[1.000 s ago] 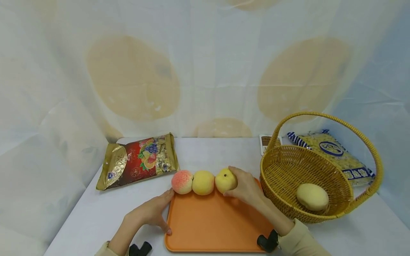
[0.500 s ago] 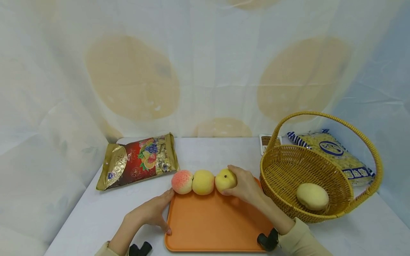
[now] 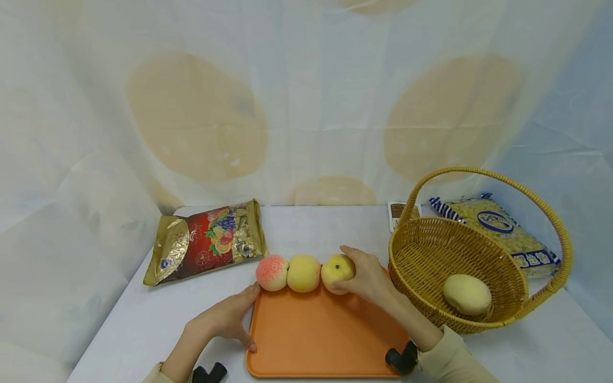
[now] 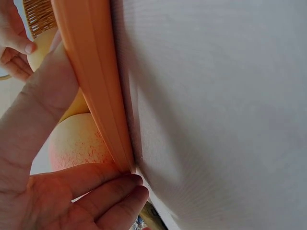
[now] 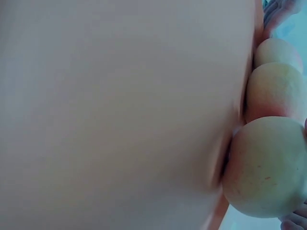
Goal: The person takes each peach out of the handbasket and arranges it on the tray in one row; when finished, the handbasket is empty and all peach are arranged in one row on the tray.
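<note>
Across the far end of an orange tray (image 3: 330,335) three peaches sit in a row. The left peach (image 3: 272,273) is pink-red, the middle peach (image 3: 304,273) yellow, and the right peach (image 3: 335,272) yellow with a dark stem hollow. My right hand (image 3: 369,279) holds the right peach between thumb and fingers; in the right wrist view this peach (image 5: 266,167) is nearest. My left hand (image 3: 227,316) spreads along the tray's left side. In the left wrist view its thumb (image 4: 57,81) lies against the tray rim (image 4: 93,72), with fingertips at the far corner beside the pink peach.
A wicker basket (image 3: 407,282) with a tall handle stands right of the tray, an oval pale-yellow fruit (image 3: 467,294) inside it. Behind it lie a yellow-and-blue bag (image 3: 500,226) and a small card (image 3: 397,214). A red-and-gold packet (image 3: 206,239) lies at the back left.
The right peach turns very slightly under my right fingers, its row position the same. My left hand and the tray stay in place.
</note>
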The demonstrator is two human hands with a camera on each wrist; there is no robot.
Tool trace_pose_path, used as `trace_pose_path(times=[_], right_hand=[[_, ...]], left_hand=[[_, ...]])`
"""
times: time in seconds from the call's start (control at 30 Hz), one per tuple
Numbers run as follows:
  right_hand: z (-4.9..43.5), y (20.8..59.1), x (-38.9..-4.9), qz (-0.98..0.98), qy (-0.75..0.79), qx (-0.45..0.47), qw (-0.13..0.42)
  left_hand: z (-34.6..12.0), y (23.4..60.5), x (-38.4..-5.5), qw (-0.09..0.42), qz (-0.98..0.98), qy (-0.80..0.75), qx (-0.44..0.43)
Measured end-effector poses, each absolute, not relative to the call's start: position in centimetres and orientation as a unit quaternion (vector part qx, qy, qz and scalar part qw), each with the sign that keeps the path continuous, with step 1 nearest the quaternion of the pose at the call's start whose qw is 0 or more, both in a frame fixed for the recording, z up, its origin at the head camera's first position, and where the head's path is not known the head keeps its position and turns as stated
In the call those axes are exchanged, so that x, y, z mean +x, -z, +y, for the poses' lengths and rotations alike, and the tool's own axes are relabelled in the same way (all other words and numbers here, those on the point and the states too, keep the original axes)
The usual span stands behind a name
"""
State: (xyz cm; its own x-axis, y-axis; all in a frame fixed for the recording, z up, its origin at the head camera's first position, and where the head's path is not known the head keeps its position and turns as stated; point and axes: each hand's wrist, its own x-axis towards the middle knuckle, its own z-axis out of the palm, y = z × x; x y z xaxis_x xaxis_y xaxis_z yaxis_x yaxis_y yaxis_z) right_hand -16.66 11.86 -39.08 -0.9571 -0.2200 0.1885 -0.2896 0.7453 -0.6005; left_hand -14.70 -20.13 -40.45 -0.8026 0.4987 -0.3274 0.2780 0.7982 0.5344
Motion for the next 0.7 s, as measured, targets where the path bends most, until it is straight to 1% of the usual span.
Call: trace_pose_path(times=[0.27,0.7], right_hand=[[11.95,38.79,-16.54,-0.932,-0.33,0.138,0.052],[12.57,38.55,-16.51,-0.932,-0.328,0.143,0.066]], left_hand=[[-20.08,40.21,-14.59,0.236,0.919,-0.238,0.209],[-20.07,40.11,-14.55,0.231,0.917,-0.239,0.219]])
